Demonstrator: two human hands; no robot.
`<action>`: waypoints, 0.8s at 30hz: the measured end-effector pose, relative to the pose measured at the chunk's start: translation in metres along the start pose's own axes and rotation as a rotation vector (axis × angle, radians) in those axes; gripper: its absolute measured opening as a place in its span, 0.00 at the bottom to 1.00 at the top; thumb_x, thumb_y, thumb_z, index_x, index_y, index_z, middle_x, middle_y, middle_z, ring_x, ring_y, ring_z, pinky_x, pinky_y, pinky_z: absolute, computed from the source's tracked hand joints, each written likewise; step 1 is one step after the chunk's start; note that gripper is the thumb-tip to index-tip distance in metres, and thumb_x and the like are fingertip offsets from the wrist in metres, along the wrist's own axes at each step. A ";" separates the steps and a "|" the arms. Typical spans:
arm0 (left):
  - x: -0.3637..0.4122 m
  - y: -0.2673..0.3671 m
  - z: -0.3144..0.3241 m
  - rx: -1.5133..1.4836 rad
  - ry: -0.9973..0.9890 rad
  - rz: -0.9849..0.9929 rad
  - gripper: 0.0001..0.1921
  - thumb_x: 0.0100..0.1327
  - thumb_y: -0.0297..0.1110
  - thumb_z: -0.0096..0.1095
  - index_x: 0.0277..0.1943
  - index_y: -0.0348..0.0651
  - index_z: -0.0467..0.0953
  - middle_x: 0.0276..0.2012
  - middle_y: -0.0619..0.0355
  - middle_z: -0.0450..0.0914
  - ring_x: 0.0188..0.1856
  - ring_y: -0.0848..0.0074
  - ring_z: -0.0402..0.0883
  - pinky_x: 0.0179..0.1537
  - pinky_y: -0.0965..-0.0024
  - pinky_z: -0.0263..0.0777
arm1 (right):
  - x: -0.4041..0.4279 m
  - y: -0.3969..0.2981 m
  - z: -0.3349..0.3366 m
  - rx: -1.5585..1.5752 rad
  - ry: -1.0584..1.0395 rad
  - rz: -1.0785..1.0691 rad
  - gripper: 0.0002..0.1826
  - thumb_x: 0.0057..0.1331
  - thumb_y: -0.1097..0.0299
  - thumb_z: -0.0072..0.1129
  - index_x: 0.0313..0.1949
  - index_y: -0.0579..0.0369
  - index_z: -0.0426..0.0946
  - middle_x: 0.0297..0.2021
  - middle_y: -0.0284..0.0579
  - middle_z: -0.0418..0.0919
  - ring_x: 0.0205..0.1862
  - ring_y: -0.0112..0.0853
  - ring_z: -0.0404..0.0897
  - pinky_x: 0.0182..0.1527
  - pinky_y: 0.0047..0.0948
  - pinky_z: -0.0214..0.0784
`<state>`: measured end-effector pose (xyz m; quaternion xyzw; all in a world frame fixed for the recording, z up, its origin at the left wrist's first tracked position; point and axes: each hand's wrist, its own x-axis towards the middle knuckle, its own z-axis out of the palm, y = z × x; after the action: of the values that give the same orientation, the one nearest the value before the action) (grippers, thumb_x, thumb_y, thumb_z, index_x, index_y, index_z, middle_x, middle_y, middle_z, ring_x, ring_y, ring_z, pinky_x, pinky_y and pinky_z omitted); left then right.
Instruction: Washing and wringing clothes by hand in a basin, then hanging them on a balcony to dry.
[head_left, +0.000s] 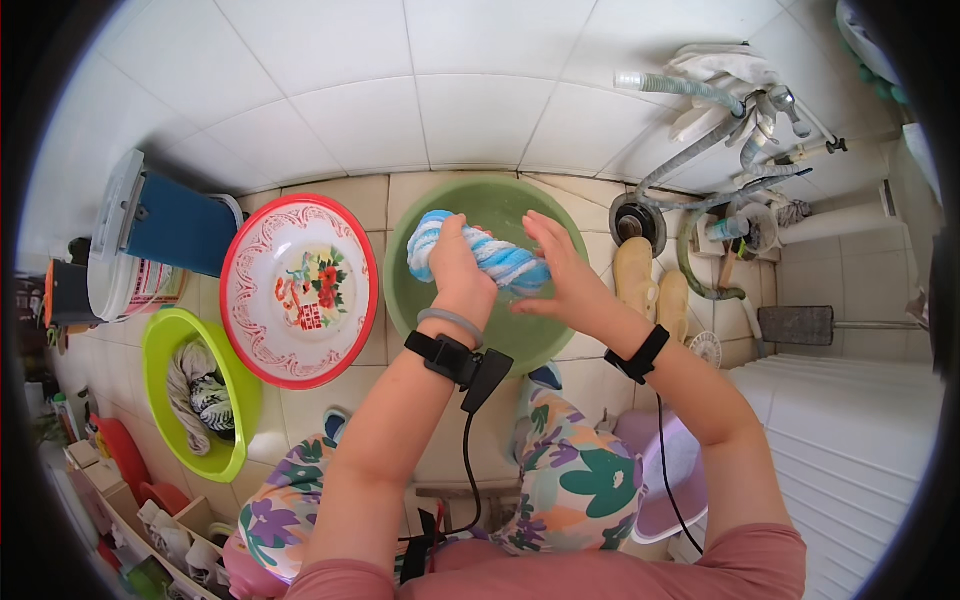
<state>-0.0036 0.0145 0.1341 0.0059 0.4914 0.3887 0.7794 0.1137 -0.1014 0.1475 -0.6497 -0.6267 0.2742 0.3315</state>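
A blue and white striped towel (491, 259), twisted into a thick rope, is held over a green basin (420, 315) on the tiled floor. My left hand (459, 262) grips the towel near its left end, thumb on top. At the towel's right end, my right hand (556, 274) has its thumb and fingers spread apart, beside the cloth and not closed on it. Whether its palm touches the towel I cannot tell. Water appears to lie in the basin below.
Left of the basin is a red-rimmed enamel basin (251, 300) with a floral print. A lime-green tub (244, 420) holds twisted cloths (199, 397). Beige clogs (636, 277), a floor drain (637, 223) and a grey hose (694, 262) are on the right. A purple basin (679, 480) sits beside my leg.
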 end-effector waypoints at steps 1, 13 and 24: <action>-0.001 0.004 0.001 -0.025 0.041 -0.038 0.08 0.60 0.34 0.59 0.35 0.40 0.69 0.27 0.56 0.73 0.28 0.70 0.74 0.32 0.64 0.72 | -0.003 -0.001 -0.001 -0.131 0.103 -0.160 0.41 0.48 0.66 0.74 0.62 0.50 0.65 0.62 0.50 0.60 0.61 0.45 0.66 0.56 0.41 0.69; -0.027 0.022 0.004 0.035 -0.139 -0.382 0.09 0.63 0.34 0.55 0.42 0.42 0.67 0.37 0.55 0.76 0.38 0.66 0.77 0.41 0.62 0.75 | 0.035 -0.012 -0.023 -0.352 0.203 -0.838 0.19 0.55 0.67 0.64 0.48 0.49 0.74 0.48 0.41 0.76 0.44 0.41 0.78 0.42 0.34 0.75; -0.049 -0.010 -0.005 0.061 -0.252 0.095 0.11 0.62 0.26 0.55 0.47 0.38 0.67 0.44 0.50 0.77 0.48 0.67 0.78 0.51 0.64 0.71 | 0.016 -0.013 0.011 0.244 0.329 0.179 0.16 0.69 0.60 0.46 0.37 0.62 0.76 0.28 0.49 0.77 0.30 0.38 0.76 0.36 0.33 0.69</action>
<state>-0.0123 -0.0244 0.1650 0.1015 0.4003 0.4063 0.8151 0.0979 -0.0851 0.1520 -0.6938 -0.4663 0.2665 0.4799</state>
